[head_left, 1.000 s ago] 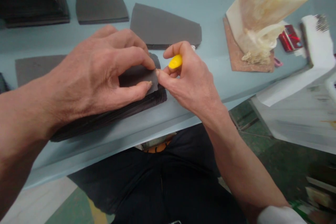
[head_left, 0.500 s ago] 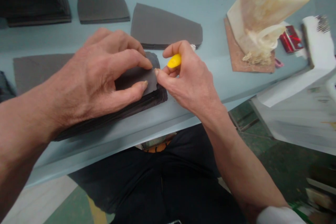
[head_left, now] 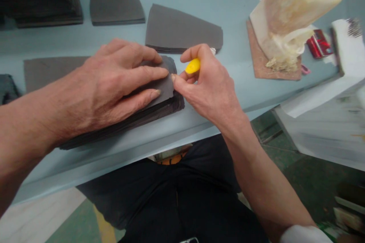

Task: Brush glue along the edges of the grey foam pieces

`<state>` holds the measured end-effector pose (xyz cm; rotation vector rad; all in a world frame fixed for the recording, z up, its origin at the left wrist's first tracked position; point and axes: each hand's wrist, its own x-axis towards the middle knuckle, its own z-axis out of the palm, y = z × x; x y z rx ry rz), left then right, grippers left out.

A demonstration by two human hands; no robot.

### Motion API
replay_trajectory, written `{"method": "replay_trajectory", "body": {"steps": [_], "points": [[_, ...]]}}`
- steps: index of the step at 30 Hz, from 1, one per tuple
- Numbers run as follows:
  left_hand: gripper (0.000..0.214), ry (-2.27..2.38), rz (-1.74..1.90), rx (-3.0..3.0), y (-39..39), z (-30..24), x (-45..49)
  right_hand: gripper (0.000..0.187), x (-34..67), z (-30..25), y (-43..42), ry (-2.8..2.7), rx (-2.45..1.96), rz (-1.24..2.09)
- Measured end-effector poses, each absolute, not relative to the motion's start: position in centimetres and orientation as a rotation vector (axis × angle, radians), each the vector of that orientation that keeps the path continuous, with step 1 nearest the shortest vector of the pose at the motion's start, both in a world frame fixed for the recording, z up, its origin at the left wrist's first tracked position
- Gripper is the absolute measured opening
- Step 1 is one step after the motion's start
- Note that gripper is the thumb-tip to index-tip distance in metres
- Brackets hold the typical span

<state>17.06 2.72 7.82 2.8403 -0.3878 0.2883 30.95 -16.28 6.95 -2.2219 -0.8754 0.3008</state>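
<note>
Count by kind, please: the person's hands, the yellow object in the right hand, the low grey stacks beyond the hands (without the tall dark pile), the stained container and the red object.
Left hand and right hand: 2
Yellow object: 1
Low grey stacks: 2
Stained container: 1
Red object: 1
Total: 7

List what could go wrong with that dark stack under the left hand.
The stack lies close to the table's near edge, so a push toward the body might tip it off. Its layers look uneven at the right end, so they could slide under the left hand. The yellow object in the right hand might catch the stack.
</note>
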Motion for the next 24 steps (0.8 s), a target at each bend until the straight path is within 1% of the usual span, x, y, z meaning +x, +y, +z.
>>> {"method": "replay_trajectory", "body": {"steps": [5, 12, 16, 19, 24], "points": [[0.056, -0.449, 0.265, 2.841, 3.1, 7.7, 17.0, 0.032, 30.9, 7.0, -16.2, -0.861, -2.252, 0.309], [0.053, -0.235, 0.215, 2.646, 2.4, 8.0, 17.2, 0.033, 31.4, 6.1, -16.9, -0.885, -2.103, 0.341], [0.052, -0.288, 0.234, 2.696, 2.2, 8.0, 17.2, 0.035, 30.4, 6.5, -17.3, -0.894, -2.070, 0.266], [0.054, -0.310, 0.236, 2.746, 2.2, 7.8, 17.1, 0.039, 29.3, 6.6, -17.2, -0.945, -2.081, 0.206], [0.048, -0.276, 0.229, 2.737, 2.0, 7.9, 16.8, 0.044, 28.5, 5.8, -16.7, -0.964, -2.125, 0.133]]}}
